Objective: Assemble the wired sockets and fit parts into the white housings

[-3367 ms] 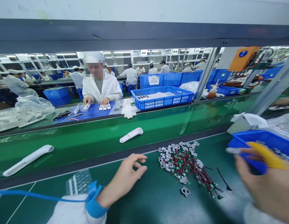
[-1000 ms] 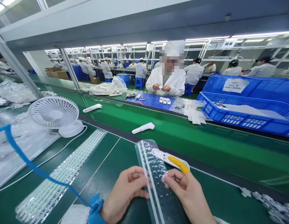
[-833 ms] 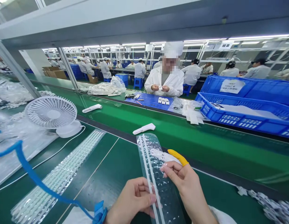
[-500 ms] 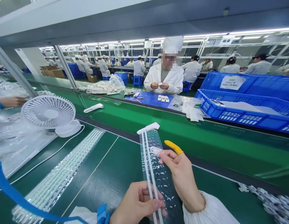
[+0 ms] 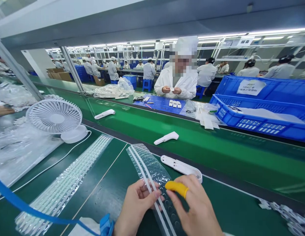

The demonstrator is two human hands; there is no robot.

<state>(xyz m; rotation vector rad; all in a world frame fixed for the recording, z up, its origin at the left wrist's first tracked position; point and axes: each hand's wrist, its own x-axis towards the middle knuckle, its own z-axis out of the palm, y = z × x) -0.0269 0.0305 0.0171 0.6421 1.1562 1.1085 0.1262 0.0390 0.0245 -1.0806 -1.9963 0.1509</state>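
Note:
My left hand (image 5: 140, 205) is closed on a long clear plastic sheet (image 5: 140, 154) with rows of round shapes and two white strips along it. Thumb on top and fingers beneath, it pinches the sheet near its middle. My right hand (image 5: 192, 203), wearing a yellow finger cot (image 5: 177, 187), hovers at the sheet's right edge. Its thumb and index finger are slightly apart with nothing visible between them; whether they touch the sheet I cannot tell. Just beyond, a long white plastic shell (image 5: 180, 166) lies hollow side up at the bench's far edge.
White parts (image 5: 167, 138) (image 5: 105, 114) lie on the green belt (image 5: 132, 126). To the left are a white fan (image 5: 56, 118) with its cable and another strip sheet (image 5: 66, 186). Small grey-white parts (image 5: 287, 214) are heaped at right. Across the belt, a person (image 5: 177, 78) handles a small white piece.
My right hand has let go of the white piece it held and drawn back toward me. The clear sheet has tilted left and come nearer. The white shell now shows fully on the bench.

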